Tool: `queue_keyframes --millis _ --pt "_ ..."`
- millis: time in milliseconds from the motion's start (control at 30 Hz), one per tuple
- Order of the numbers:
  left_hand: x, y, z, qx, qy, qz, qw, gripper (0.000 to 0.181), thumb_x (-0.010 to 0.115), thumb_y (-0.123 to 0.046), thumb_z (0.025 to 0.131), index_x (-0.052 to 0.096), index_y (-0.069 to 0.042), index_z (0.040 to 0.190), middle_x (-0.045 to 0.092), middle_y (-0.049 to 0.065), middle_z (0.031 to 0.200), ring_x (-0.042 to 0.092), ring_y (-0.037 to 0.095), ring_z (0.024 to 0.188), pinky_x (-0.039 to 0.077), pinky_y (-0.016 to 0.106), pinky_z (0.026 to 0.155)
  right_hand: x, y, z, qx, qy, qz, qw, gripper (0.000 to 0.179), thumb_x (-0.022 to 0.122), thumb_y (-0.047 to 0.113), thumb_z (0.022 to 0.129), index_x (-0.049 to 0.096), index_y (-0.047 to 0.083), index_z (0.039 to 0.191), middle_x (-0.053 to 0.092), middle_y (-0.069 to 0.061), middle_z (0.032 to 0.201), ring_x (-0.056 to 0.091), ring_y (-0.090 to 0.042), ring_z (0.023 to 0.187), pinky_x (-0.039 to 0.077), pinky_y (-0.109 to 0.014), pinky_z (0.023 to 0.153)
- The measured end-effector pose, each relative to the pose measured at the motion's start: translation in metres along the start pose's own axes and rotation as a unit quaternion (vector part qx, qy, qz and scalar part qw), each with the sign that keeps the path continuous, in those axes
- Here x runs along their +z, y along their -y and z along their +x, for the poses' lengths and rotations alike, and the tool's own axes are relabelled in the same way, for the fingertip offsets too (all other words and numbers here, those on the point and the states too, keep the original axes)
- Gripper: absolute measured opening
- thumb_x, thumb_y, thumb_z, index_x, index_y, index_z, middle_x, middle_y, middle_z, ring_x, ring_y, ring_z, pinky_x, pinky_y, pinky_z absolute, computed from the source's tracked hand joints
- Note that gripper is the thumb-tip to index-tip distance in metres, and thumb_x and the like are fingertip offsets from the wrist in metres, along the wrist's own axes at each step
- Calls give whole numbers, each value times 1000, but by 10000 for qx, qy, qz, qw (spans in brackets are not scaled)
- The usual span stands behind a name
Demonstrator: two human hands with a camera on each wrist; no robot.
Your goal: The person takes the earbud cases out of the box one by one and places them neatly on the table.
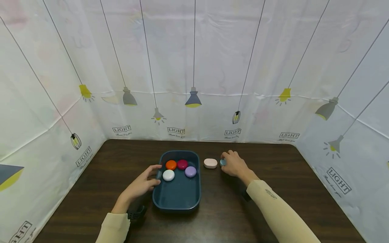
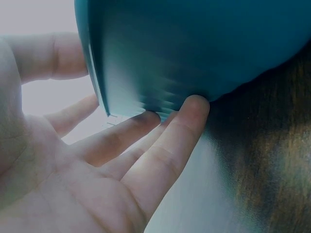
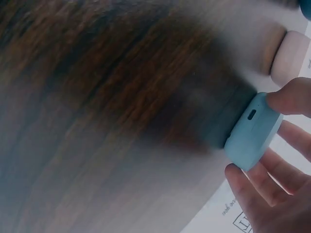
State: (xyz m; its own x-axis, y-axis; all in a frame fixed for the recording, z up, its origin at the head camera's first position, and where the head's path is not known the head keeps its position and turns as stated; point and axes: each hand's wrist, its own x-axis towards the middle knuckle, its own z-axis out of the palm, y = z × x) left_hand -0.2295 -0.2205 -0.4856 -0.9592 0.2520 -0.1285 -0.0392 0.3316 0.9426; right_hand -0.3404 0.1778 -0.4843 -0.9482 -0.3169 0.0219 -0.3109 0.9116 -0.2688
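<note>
My right hand (image 1: 234,164) pinches a light blue earbud case (image 3: 252,131) with a small port slot, thumb on one side and fingertips on the other. It is at the table, mostly covered by the hand in the head view. Just left of it lies a pale pink rounded case (image 1: 210,163). My left hand (image 1: 142,182) reaches the left side of a dark blue bin (image 1: 177,199), fingertips against its outer wall in the left wrist view. Inside the bin's far half lie an orange piece (image 1: 171,165), a magenta one (image 1: 182,164), a lavender one (image 1: 190,171) and a white one (image 1: 168,175), all rounded.
The dark brown wooden table (image 1: 258,219) ends at its far edge against a white curtain (image 1: 212,60) printed with hanging lamps. More of this curtain stands along the left and right sides.
</note>
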Motion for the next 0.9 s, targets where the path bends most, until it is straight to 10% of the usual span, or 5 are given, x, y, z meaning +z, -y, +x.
queue_keyframes --millis 900 --pt "0 0 -1 5 9 -30 10000 58 59 -10 100 38 -16 154 36 23 156 52 38 130 52 53 98 -26 21 -18 -462 -378 -35 9982 33 67 19 94 66 7 125 59 -13 124 52 -35 118 54 -55 82"
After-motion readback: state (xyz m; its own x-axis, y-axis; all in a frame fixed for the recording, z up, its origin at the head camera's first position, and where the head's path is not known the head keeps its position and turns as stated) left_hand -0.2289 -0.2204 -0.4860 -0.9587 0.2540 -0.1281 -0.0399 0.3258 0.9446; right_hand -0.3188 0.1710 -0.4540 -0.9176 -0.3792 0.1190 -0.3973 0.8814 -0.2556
